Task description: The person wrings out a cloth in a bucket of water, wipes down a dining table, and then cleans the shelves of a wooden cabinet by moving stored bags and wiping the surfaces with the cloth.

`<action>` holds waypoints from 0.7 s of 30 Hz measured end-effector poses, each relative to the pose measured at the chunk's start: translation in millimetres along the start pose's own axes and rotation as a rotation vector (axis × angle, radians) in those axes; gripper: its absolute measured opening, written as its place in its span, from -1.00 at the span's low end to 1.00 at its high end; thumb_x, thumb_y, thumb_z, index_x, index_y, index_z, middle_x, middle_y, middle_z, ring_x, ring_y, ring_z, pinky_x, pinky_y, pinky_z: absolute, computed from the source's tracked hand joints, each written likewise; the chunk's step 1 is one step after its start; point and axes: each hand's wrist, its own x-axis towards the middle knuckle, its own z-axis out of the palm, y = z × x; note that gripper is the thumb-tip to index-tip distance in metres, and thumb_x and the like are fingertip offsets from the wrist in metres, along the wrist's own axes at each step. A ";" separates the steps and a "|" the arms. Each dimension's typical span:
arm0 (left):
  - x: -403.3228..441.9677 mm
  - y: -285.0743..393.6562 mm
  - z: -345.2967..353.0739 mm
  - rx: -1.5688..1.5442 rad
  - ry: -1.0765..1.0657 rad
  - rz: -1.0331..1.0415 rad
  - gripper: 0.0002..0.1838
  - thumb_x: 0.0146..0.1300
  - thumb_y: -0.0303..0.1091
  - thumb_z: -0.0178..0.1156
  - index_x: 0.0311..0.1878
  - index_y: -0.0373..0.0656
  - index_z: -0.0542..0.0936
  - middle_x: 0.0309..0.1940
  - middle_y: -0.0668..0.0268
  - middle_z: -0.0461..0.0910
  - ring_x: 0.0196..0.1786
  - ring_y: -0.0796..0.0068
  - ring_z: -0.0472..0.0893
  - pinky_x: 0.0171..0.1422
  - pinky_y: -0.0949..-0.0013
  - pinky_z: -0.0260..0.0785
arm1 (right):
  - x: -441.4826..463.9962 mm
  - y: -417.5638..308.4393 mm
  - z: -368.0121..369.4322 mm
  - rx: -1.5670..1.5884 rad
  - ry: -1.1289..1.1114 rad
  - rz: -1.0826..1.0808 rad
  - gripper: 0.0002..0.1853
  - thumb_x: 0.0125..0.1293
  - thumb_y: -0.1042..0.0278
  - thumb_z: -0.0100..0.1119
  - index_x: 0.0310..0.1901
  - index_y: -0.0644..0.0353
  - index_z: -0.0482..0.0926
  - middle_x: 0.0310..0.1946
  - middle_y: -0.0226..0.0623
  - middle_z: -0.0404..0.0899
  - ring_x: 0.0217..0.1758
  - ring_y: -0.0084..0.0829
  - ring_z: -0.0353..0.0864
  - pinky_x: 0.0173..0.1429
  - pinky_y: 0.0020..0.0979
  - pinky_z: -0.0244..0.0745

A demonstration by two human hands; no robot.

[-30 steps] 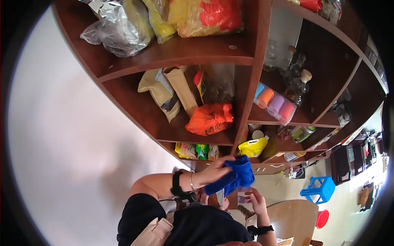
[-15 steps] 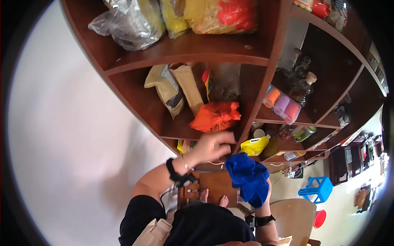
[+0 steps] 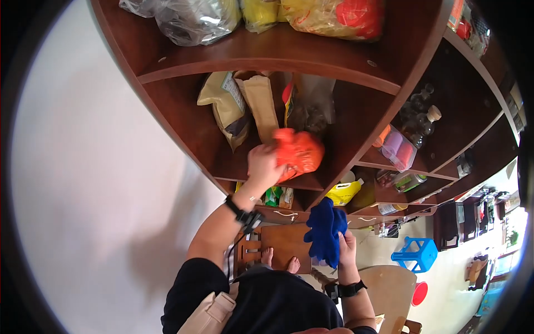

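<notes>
My left hand (image 3: 262,167) is closed on the left side of a knotted red plastic bag (image 3: 303,153) at the front of a middle shelf. Motion blurs the bag, and what it contains is hidden. Lower right, my right hand (image 3: 348,250) grips a crumpled blue cloth (image 3: 324,231) by its right side, and the cloth hangs in front of the cabinet. Behind the red bag stand a tan packet (image 3: 225,108), a folded brown paper bag (image 3: 258,106) and a clear plastic bag (image 3: 316,106).
Plastic bags (image 3: 194,22) fill the shelf above. On the right are glass bottles (image 3: 420,125), a box of coloured rolls (image 3: 397,149) and a yellow pack (image 3: 344,193). I stand on a wooden chair (image 3: 283,239). A blue stool (image 3: 414,253) and red bucket (image 3: 420,293) are on the floor.
My left hand has moved up and left onto the red bag, which has turned and shifted slightly. My right hand and the blue cloth have moved a little left. The view has shifted.
</notes>
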 end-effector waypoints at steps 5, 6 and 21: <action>-88.8 -51.7 -49.2 -0.723 0.285 -0.269 -0.64 0.07 -0.67 0.13 0.00 -0.36 0.52 0.11 0.17 0.49 0.27 0.30 0.38 0.39 0.24 0.13 | 54.5 -25.1 32.8 -0.643 -0.129 -0.326 -0.72 0.27 0.38 0.10 -0.03 0.34 0.50 -0.07 -0.03 0.50 -0.01 -0.25 0.51 0.02 -0.29 0.44; -102.5 -51.1 -61.6 -0.594 0.356 -0.196 -0.62 0.06 -0.72 0.08 0.02 -0.39 0.50 0.10 0.18 0.48 0.28 0.32 0.36 0.40 0.23 0.11 | 70.1 -28.7 44.0 -0.967 -0.214 -0.518 -0.66 0.23 0.35 0.16 0.00 0.34 0.49 -0.01 0.08 0.44 0.09 -0.07 0.46 0.11 -0.18 0.40; -257.4 -46.1 -91.6 -0.712 0.390 -0.545 -0.49 0.21 -0.58 0.11 0.23 -0.33 0.25 0.06 0.15 0.46 0.11 0.34 0.49 0.17 0.26 0.39 | 226.9 98.5 250.8 -1.598 -0.917 -0.625 -0.05 -0.14 -0.12 0.40 0.27 0.25 0.27 0.23 0.23 0.21 0.40 0.16 0.05 0.43 0.03 -0.08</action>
